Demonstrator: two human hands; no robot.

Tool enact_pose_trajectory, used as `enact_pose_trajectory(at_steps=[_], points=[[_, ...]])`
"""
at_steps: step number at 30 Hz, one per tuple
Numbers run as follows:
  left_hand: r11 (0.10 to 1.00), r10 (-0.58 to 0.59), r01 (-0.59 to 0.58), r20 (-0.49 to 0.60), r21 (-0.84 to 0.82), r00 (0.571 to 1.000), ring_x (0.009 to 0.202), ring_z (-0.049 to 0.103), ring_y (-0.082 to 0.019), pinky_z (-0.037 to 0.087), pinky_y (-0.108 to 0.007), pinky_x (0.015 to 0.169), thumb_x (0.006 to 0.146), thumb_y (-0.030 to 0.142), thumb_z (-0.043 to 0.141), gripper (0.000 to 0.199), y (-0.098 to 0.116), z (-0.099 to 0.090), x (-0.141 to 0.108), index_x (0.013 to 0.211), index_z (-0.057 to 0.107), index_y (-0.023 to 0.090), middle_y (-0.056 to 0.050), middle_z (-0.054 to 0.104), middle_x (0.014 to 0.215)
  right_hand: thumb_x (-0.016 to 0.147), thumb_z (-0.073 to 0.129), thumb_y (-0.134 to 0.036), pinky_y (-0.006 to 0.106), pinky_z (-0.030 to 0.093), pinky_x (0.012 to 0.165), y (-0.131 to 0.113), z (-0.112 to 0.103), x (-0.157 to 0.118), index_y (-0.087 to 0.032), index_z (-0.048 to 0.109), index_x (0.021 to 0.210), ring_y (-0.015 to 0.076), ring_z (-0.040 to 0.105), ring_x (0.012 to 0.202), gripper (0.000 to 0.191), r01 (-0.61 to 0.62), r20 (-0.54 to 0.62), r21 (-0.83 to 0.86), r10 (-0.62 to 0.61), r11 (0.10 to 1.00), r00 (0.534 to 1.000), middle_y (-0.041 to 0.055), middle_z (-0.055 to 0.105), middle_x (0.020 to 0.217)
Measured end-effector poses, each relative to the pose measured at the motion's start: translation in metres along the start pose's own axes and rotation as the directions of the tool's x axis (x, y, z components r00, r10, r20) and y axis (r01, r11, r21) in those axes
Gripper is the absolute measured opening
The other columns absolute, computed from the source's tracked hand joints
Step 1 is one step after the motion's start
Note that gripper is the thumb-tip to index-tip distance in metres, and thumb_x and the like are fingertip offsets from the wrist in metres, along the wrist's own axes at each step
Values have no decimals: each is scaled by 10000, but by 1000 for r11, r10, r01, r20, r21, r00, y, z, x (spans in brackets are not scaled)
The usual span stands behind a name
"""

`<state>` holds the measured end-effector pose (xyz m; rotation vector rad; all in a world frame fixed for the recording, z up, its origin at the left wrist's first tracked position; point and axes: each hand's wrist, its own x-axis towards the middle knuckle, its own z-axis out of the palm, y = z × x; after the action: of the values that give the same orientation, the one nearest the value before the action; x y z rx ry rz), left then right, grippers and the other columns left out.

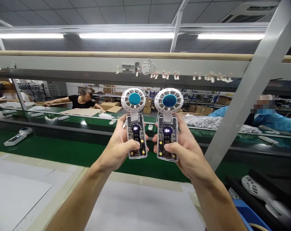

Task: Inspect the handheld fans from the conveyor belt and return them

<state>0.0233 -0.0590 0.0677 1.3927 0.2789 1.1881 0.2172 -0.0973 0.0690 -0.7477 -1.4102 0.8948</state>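
Two small handheld fans are held upright side by side, a small gap between them. My left hand [120, 146] is wrapped round the left fan [136, 128], its thumb on the clear front over the circuit board. Around the right fan [168, 130] my right hand [184, 144] is closed in the same way, thumb on the lower front. Each fan has a round white grille with a blue-green centre, a lit display and small yellow squares on the board.
A green conveyor [63, 150] crosses behind the hands, with a white fan [18, 137] at left. White sheets [140, 205] cover the near table. A blue bin [251, 215] and white fan parts [253, 186] are at lower right. A slanted metal post [246, 80] stands right. People sit across.
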Motion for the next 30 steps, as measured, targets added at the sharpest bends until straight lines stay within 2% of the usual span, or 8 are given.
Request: enact_pose_trajectory(at_steps=[3, 7, 15, 18, 21, 26, 30], points=[[1000, -12, 12, -6, -14, 1000, 697, 720, -189, 605, -308, 643, 753, 132, 714, 785, -1, 1, 1, 1380, 251, 221, -25, 708, 914, 813, 672, -186, 329, 620, 662, 4, -2, 1, -330, 141, 1611, 200, 723, 755, 969, 7, -3, 15, -7, 1000, 1000, 21, 729, 965], [998, -23, 23, -11, -52, 1000, 654, 712, -183, 604, -304, 605, 779, 149, 695, 744, -4, 2, 3, 1375, 254, 218, -20, 702, 901, 841, 630, -205, 315, 607, 602, 11, -5, 3, -319, 228, 1585, 189, 709, 662, 852, 17, 4, 61, -18, 998, 1000, 9, 733, 890], [997, 4, -7, -49, -72, 999, 650, 718, -185, 611, -322, 592, 767, 154, 712, 750, -9, 4, 3, 1366, 266, 226, -26, 696, 978, 828, 664, -239, 322, 610, 606, 6, -4, 1, -288, 207, 1585, 189, 707, 659, 886, 18, 15, 39, -19, 999, 1000, 11, 742, 890], [998, 23, -26, -36, -63, 999, 671, 723, -191, 615, -326, 603, 771, 161, 709, 761, -9, 5, 1, 1382, 260, 224, -25, 697, 963, 828, 659, -222, 307, 604, 594, 8, -5, 2, -300, 250, 1569, 193, 718, 704, 850, 42, 13, 51, -43, 998, 999, 18, 744, 944], [998, 24, -25, -13, -64, 1000, 693, 726, -197, 622, -334, 624, 772, 166, 711, 772, -9, 7, 0, 1390, 252, 225, -25, 698, 943, 832, 651, -209, 296, 601, 600, 10, -7, 2, -317, 287, 1559, 195, 729, 783, 820, 54, 8, 48, -55, 997, 998, 38, 735, 1083], [995, 30, -30, 5, -97, 1000, 700, 718, -190, 624, -331, 629, 760, 186, 739, 799, -12, 8, 1, 1388, 246, 230, -32, 695, 954, 834, 648, -208, 316, 614, 681, 10, -7, 2, -324, 294, 1560, 211, 729, 912, 816, 60, -3, 8, -60, 998, 998, 63, 692, 1246], [994, 24, -25, -3, -109, 1000, 722, 722, -193, 629, -348, 646, 735, 200, 773, 841, -12, 8, 1, 1397, 257, 255, -49, 671, 1051, 847, 644, -225, 345, 621, 705, 9, -5, 1, -336, 269, 1571, 229, 727, 934, 823, 64, 4, 11, -64, 998, 998, 62, 697, 1215]])
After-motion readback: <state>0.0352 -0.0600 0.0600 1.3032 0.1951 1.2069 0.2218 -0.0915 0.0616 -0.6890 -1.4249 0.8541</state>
